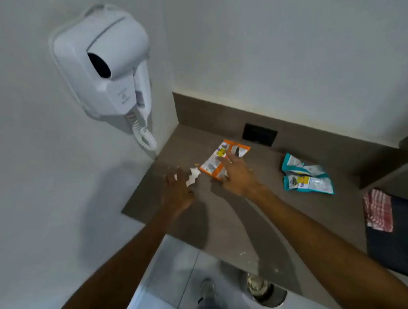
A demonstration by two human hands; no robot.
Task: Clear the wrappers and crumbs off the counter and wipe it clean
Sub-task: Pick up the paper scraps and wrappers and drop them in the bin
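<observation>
Right hand (238, 178), fingers spread, presses flat on the orange-and-white foil snack wrapper (224, 161). Left of that wrapper, left hand (177, 191) pinches a crumpled white paper scrap (193, 177); 2 teal wrappers (305, 177) lie to its right.

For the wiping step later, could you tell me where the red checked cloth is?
In the head view, the red checked cloth lies at the far right on a dark surface, right of the teal wrappers.

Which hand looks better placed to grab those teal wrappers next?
The right hand, probably. It rests on the orange wrapper, on the side nearer the teal wrappers. The left hand is farther off, by a white paper scrap.
</observation>
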